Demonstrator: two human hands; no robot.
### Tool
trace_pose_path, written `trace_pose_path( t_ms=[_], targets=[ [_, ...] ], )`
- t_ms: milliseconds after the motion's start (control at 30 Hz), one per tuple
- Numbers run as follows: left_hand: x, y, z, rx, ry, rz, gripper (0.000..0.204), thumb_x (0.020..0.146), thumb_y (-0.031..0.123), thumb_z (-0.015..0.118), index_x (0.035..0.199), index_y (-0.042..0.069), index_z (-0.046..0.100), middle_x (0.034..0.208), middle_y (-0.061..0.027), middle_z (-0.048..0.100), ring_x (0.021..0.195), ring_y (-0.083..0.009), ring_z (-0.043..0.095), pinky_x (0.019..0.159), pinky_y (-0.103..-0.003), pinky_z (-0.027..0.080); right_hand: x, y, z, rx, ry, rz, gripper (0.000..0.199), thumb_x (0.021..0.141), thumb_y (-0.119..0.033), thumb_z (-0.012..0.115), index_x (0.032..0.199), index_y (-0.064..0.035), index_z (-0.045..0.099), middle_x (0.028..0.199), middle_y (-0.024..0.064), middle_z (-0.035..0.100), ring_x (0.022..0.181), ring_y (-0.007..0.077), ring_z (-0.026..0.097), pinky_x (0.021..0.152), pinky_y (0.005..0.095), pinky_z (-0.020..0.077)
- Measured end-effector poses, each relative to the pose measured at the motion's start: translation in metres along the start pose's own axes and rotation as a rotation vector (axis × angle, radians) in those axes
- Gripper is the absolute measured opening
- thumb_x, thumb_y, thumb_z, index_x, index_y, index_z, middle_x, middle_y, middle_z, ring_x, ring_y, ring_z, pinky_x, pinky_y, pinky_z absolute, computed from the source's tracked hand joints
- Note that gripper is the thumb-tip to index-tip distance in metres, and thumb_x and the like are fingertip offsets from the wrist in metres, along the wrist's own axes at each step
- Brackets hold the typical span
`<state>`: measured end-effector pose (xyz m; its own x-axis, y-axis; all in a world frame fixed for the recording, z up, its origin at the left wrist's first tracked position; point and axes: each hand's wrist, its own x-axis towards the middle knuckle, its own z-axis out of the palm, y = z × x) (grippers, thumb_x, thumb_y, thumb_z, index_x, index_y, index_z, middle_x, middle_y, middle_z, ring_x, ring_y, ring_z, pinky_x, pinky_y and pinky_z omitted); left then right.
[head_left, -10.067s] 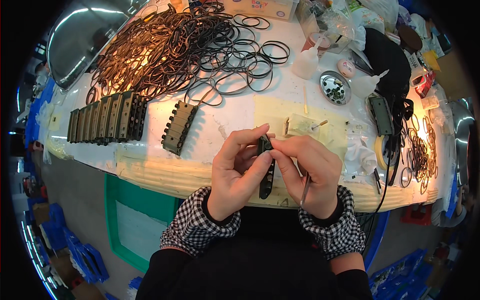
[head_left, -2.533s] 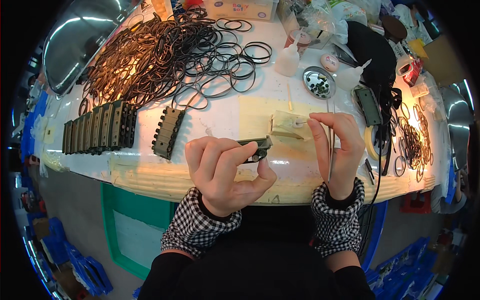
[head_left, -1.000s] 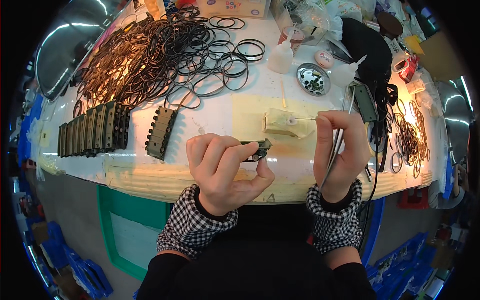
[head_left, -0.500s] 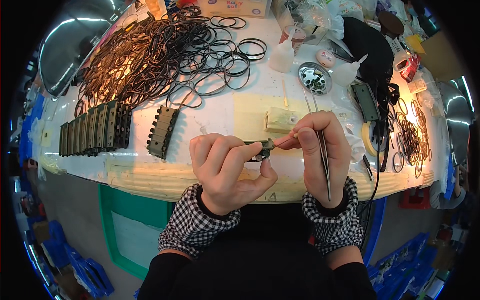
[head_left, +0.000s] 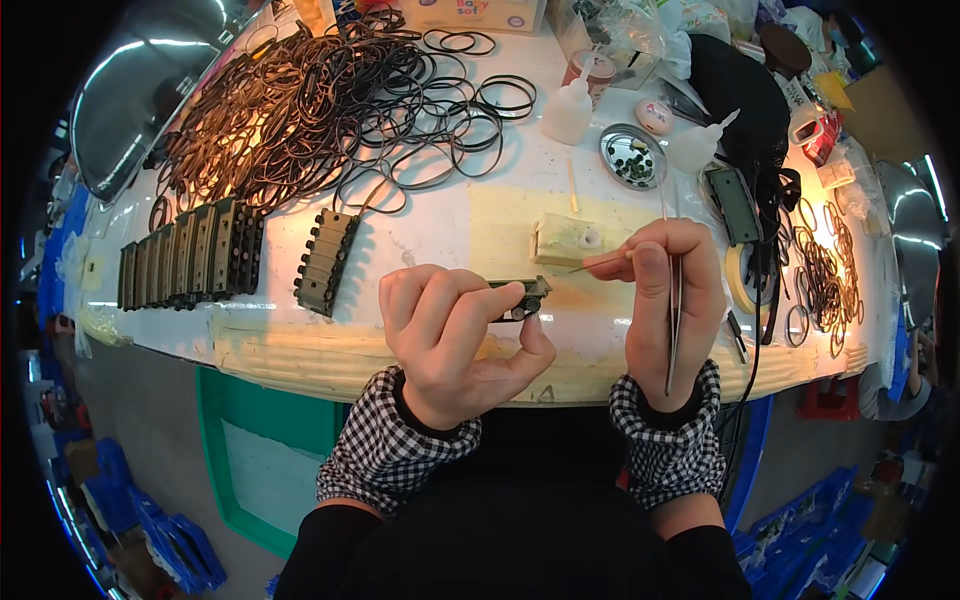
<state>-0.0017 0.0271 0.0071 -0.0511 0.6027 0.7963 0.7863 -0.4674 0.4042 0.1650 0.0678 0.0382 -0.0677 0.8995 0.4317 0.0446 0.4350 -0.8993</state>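
Hands at the white worktable, near edge.
Left hand pinches a slim olive-green plastic strip over the table's front edge, long axis level, wheeled end pointing right. Right hand, half a second ago touching that end, now sits slightly apart, clasping thin metal tweezers.

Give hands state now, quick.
Left hand: closed on a dark green track piece.
Right hand: closed, pinching a thin stick, tweezers tucked in palm.
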Motion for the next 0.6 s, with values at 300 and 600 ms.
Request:
trace_pose_path(
  t_ms=[300,600],
  targets=[
    [-0.001,0.000,0.000,0.007,0.010,-0.008,0.027,0.053,0.015,0.073,0.079,0.011,0.065,0.073,-0.0006,0.055,0.072,-0.0212,0.049,0.066,-0.033,0.037,0.014,0.016,-0.009,-0.690,-0.019,-0.310,0.012,0.083,-0.003,0.069,0.090,-0.0025,0.060,0.078,0.0099,0.058,0.065,0.0258,0.057,0.057,0.0315,0.0453],
    [-0.001,0.000,0.000,0.031,0.027,-0.011,0.027,0.052,0.016,0.073,0.078,0.012,0.065,0.073,0.0001,0.055,0.071,-0.0201,0.051,0.068,-0.034,0.036,0.006,-0.015,-0.015,-0.429,-0.101,-0.223,0.042,0.086,-0.012,0.071,0.122,0.0027,0.055,0.091,0.0099,0.066,0.080,0.0181,0.064,0.073,0.0299,0.0503]
  ],
)
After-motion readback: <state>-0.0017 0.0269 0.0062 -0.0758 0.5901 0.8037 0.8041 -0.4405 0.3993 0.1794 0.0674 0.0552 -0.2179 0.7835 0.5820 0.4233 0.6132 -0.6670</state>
